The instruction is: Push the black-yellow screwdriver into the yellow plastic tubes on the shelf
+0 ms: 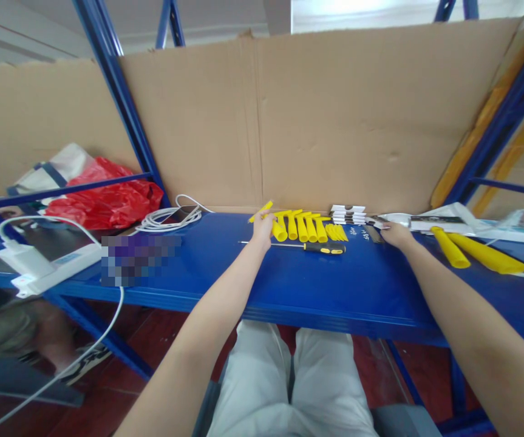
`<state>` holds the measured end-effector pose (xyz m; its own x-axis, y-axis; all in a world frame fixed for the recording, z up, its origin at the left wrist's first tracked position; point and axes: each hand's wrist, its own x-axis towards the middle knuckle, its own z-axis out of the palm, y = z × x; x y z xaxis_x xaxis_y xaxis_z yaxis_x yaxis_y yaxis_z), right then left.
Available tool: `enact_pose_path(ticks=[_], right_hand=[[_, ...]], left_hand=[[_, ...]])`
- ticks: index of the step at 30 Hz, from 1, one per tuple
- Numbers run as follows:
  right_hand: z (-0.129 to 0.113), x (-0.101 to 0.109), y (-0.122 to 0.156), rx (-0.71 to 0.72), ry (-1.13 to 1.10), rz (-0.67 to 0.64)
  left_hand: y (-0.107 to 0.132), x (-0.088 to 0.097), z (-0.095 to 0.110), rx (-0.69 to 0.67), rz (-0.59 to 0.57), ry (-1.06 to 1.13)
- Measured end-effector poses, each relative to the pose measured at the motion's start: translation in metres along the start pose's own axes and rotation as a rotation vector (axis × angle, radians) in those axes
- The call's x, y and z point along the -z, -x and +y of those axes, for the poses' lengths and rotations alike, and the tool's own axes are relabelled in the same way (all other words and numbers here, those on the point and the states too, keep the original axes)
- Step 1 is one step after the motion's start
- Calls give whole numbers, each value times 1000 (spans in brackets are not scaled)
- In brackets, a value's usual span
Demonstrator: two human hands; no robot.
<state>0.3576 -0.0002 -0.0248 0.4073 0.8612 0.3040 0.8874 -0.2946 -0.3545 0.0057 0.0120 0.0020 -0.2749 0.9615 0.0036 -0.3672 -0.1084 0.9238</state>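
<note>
Two hands: left hand (263, 232) and right hand (397, 235) are sitting well apart toward the back of the desk (307, 279).
Left fingers: gripping a yellow tube (262, 210), which is angling up just past the left end of the tube row (299, 227).
Right fingers: lying at a dark strip (373, 234); cannot tell if they are gripping or just touching.
Between hands: small yellow pieces (336, 232) are lying beside the tube row; white packs (348, 215) are sitting behind, nearer the right hand.
Tube row risk: tubes are sitting close together, so a low wrist or sideways brush could be knocking several askew.
Screwdriver risk: screwdriver (325, 248) is lying right in front of the row; a dragging forearm could be rolling it.
Right side risk: loose tubes (451, 247) are lying near the right forearm; an elbow swing could be pushing them.
Back edge: cardboard (343, 115) is standing close behind, limiting reach.
Front edge: running just above the knees, with bare desk opening between it and the screwdriver.
Open room: more is showing left of the tube row, up to the coiled cable (170, 218).
</note>
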Motion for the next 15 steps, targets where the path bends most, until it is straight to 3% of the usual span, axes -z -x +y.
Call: enact_pose_path(ticks=[7,11,15], right_hand=[[-2,-7,3,-8,183,-76],[-2,-7,5,-15,147,15],[-2,-5,5,42,133,-59]], left_hand=[[-5,0,-2,16,13,-65],[-5,1,-3,17,0,-66],[-2,1,-3,12,-22,-70]])
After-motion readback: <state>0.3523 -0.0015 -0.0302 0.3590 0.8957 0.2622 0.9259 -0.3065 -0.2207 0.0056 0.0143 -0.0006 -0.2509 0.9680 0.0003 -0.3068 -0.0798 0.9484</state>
